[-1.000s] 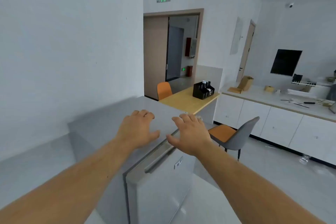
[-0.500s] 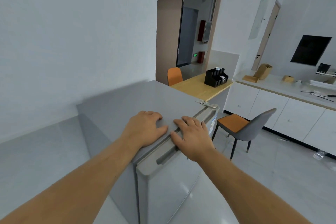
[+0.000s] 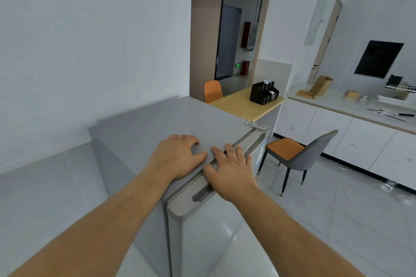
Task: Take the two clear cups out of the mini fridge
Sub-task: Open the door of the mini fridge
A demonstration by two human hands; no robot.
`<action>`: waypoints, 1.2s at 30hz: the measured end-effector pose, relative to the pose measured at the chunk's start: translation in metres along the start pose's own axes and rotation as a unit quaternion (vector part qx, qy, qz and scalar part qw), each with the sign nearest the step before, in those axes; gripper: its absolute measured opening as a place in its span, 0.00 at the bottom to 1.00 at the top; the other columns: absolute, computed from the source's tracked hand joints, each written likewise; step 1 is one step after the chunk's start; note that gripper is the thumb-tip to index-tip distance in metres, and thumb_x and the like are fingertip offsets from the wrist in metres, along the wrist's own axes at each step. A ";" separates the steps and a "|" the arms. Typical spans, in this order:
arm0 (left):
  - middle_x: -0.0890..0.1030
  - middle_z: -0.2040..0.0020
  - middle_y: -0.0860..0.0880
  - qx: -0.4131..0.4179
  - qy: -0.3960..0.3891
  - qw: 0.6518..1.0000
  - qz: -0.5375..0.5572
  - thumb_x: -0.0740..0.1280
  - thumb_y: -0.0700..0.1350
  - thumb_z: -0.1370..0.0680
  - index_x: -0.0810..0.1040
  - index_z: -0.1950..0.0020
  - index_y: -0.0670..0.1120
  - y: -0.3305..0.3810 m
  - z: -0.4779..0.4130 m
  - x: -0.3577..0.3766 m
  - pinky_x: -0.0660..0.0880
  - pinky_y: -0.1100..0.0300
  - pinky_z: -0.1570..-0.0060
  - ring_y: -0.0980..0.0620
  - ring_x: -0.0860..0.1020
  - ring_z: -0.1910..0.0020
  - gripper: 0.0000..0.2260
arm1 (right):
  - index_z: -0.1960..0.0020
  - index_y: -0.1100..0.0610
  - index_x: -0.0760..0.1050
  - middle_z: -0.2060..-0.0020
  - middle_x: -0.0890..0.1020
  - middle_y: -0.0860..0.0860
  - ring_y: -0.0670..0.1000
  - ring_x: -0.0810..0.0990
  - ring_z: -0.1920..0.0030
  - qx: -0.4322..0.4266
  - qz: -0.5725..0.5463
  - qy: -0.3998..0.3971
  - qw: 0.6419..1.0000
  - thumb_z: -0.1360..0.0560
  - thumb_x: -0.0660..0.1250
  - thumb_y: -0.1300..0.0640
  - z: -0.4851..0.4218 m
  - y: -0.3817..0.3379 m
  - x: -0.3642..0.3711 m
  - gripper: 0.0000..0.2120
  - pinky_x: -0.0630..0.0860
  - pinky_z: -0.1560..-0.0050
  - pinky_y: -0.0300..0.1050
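A grey mini fridge (image 3: 146, 128) stands against the white wall, its door (image 3: 202, 238) closed. My left hand (image 3: 177, 156) lies palm down on the fridge's flat top near the front edge, fingers apart. My right hand (image 3: 231, 170) rests over the recessed handle (image 3: 202, 194) along the top of the door, fingers spread and holding nothing. No clear cups are visible; the fridge's inside is hidden by the door.
A grey chair with an orange seat (image 3: 297, 157) stands just right of the fridge. Behind it are a wooden table (image 3: 243, 103) with a black organiser (image 3: 263, 93), an orange chair (image 3: 212, 91), white cabinets (image 3: 351, 141) and an open doorway (image 3: 234, 36).
Both hands came down from hovering above the fridge and now rest on its top and door handle. The view has shifted closer to the fridge.
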State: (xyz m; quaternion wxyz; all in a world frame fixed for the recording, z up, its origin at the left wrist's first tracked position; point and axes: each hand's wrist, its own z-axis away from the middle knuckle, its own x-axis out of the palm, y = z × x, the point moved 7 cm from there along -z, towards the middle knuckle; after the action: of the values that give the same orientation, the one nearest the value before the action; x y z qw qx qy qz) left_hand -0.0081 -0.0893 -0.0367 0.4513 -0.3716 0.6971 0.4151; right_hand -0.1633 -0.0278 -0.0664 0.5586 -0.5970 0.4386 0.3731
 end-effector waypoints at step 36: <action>0.75 0.26 0.55 0.002 -0.027 1.000 0.011 0.57 0.72 0.23 0.72 0.28 0.60 0.004 0.005 -0.001 0.71 0.46 0.32 0.48 0.71 0.29 0.28 | 0.32 0.58 0.67 0.48 0.68 0.56 0.58 0.74 0.49 0.180 0.051 -0.037 0.982 0.21 0.63 0.59 0.074 0.063 -0.060 0.18 0.75 0.52 0.51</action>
State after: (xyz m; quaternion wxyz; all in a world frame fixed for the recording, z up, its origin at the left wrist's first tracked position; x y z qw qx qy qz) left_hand -0.0098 -0.0831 -0.0365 0.4660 -0.3514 0.6895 0.4289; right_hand -0.2395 0.0524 -0.0387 0.6528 -0.4495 0.5077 0.3378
